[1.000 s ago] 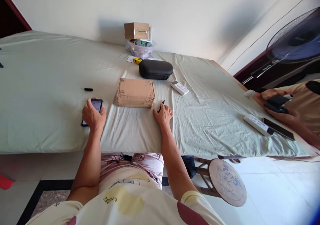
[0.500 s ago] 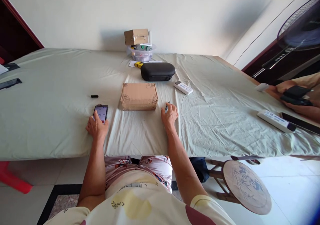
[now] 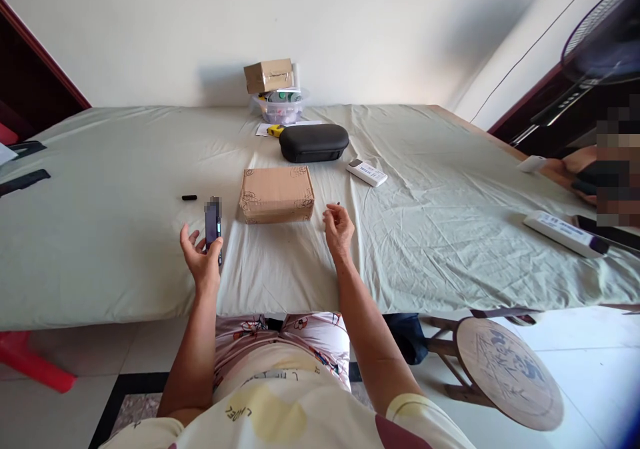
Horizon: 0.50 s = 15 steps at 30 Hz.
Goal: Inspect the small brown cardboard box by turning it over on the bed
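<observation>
My left hand (image 3: 201, 258) holds a dark phone (image 3: 213, 226) lifted on edge above the pale green sheet (image 3: 100, 236). My right hand (image 3: 339, 228) is raised just off the sheet with fingers curled round a black pen (image 3: 334, 207), whose tip pokes out above the fingers. A flat cardboard box (image 3: 277, 194) lies between the two hands, slightly beyond them. A small black cap (image 3: 189, 198) lies to the left of the phone.
Behind the box are a black zip case (image 3: 313, 142), a white remote (image 3: 367, 172), a yellow object (image 3: 275, 130) and a plastic tub (image 3: 280, 108) with a small carton (image 3: 269, 75) on it. Another person's hand (image 3: 575, 169) is at right, by a long remote (image 3: 565, 233). A round stool (image 3: 510, 372) stands beside me.
My left hand has picked the phone up off the sheet and turned it on edge. My right hand has lifted off the sheet with the pen.
</observation>
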{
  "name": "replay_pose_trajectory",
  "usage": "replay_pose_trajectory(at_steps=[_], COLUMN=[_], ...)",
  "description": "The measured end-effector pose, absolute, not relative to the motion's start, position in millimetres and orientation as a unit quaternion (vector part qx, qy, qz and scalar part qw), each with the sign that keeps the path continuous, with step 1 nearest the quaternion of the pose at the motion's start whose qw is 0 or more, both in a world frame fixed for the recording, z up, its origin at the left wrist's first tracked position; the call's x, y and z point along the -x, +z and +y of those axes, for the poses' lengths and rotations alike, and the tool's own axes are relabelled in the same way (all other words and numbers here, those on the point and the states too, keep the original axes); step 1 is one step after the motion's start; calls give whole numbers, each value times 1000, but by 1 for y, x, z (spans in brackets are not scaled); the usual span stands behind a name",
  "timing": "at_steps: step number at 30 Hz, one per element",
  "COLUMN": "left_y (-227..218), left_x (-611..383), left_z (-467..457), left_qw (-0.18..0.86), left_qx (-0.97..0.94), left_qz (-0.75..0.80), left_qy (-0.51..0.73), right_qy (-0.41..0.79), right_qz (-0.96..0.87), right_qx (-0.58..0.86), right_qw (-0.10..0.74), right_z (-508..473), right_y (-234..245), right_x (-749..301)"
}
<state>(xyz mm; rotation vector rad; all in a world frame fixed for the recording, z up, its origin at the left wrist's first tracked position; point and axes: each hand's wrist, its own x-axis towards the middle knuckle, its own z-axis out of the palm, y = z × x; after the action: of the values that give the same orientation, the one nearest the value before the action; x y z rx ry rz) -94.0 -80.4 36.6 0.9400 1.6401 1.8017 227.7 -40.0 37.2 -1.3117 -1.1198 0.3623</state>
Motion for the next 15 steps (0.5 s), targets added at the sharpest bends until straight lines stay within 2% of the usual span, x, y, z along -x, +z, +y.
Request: replay_pose_trajectory(at_steps=[3, 6, 8, 11, 13, 15], left_y=[41, 45, 45, 41, 37, 33], left_x=[78, 58, 41, 14, -3, -18], left_z=[-83, -88, -92, -102, -108, -111], left_qw=[238, 271, 318, 361, 344, 288], left_qx=[-404, -452, -463, -471, -492, -532], left_qz=[519, 459, 442, 444, 461, 486], left_qy=[714, 716, 699, 672, 654, 631], right_qy=[276, 404, 531, 692, 732, 738], right_qz=[-504, -523, -549, -593, -607, -614], right_qx=[503, 441, 388, 292, 253, 245], right_qw=[645, 607, 515, 290, 180, 139], right_z=[-45, -48, -51, -55, -58, -60], right_y=[43, 48, 51, 54, 53, 52], right_x=[-224, -224, -226, -225, -221, -214])
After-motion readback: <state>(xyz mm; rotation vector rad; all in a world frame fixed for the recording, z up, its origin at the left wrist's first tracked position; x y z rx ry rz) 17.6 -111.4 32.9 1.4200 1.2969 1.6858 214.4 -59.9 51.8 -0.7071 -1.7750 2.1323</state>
